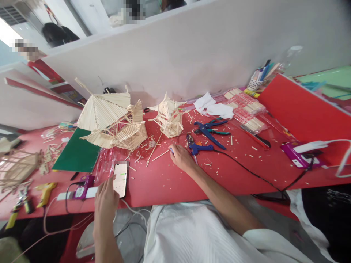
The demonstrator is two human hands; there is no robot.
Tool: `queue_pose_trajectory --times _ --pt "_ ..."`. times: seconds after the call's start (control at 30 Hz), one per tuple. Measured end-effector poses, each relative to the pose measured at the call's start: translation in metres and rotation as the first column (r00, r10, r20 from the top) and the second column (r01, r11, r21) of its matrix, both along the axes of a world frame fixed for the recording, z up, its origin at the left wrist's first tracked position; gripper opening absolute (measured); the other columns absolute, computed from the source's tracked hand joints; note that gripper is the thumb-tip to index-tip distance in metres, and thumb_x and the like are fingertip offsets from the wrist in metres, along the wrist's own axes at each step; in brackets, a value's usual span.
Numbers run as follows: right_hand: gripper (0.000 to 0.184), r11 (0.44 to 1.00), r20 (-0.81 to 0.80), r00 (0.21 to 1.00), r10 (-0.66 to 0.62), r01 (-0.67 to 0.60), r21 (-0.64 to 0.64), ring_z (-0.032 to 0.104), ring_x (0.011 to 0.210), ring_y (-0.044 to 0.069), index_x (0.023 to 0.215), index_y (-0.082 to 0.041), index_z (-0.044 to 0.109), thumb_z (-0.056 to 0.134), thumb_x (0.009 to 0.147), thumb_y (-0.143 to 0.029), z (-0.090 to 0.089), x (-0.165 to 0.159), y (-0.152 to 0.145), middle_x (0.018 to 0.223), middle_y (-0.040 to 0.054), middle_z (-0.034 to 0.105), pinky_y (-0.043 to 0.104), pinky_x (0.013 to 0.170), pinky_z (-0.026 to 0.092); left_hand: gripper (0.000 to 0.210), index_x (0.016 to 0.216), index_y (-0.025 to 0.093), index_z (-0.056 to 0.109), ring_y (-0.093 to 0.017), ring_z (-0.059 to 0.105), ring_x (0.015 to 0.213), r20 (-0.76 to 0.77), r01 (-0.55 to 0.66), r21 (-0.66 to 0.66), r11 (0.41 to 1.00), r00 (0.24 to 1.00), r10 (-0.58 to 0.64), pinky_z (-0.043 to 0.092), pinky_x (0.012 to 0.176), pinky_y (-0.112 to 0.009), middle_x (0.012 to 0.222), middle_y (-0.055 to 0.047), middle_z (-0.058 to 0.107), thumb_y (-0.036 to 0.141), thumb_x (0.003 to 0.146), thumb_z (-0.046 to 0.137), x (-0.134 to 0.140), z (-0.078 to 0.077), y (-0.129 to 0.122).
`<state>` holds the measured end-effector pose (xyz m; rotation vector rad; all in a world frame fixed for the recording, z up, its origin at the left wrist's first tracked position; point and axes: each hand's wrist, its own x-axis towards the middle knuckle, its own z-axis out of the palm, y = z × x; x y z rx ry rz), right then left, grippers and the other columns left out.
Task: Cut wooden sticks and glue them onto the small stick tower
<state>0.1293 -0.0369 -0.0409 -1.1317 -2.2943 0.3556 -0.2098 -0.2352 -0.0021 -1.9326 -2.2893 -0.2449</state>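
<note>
My left hand point(105, 193) reaches over the left edge of a phone point(120, 179), its fingers stretched out and touching it; the screen is lit. My right hand point(179, 157) rests on the table with fingers curled around something small, of which a bluish bit shows. A thin wooden stick point(160, 155) lies with one end at those fingertips. Just right of that hand is a blue glue gun point(201, 148). Behind stand a small stick-built pavilion point(170, 120) and, to its left, a larger stick model point(109, 117) with a slatted roof.
Blue pliers point(210, 135), packs of wooden sticks point(246, 106) and white tissue point(212, 106) lie right of centre. A purple power strip point(298, 155) and red board point(307, 109) are farther right. At left are a green board point(78, 153), yellow glue gun point(45, 191) and another power strip point(83, 188).
</note>
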Motion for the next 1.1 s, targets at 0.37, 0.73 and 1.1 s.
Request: queue_pose_trajectory --times 0.37,0.73,1.1 --pt "0.017 0.999 -0.009 1.0 -0.002 0.002 -0.046 0.07 0.087 0.024 0.116 -0.017 0.06 0.049 0.105 -0.024 0.004 0.001 -0.004 0.097 0.0112 0.076 0.032 0.077 0.046 0.055 0.136 0.021 0.055 -0.031 0.063 0.114 0.056 -0.045 0.048 0.998 0.998 0.042 0.05 0.097 -0.044 0.12 -0.011 0.069 0.008 0.084 0.042 0.025 0.025 0.005" --pt "0.028 0.996 -0.291 0.956 -0.035 0.01 -0.088 0.072 0.088 0.025 0.121 -0.021 0.058 0.037 0.108 -0.031 0.007 0.009 -0.008 0.102 0.0112 0.076 0.031 0.072 0.046 0.04 0.115 0.022 0.063 -0.022 0.068 0.1 0.491 0.319 0.182 0.93 0.79 -0.367 0.054 0.089 -0.036 0.107 -0.007 0.073 0.002 0.086 0.044 0.172 0.015 0.094" --pt "0.038 0.942 -0.802 0.598 0.011 -0.275 -0.192 0.04 0.057 0.015 0.082 -0.024 0.047 0.034 0.107 -0.048 0.014 0.011 -0.009 0.068 -0.0028 0.043 0.031 0.059 0.034 0.041 0.111 0.022 0.062 -0.017 0.067 0.086 0.52 0.411 0.393 0.823 0.639 -0.567 0.054 0.081 -0.03 0.097 -0.005 0.07 -0.001 0.083 0.043 0.193 -0.003 0.151"
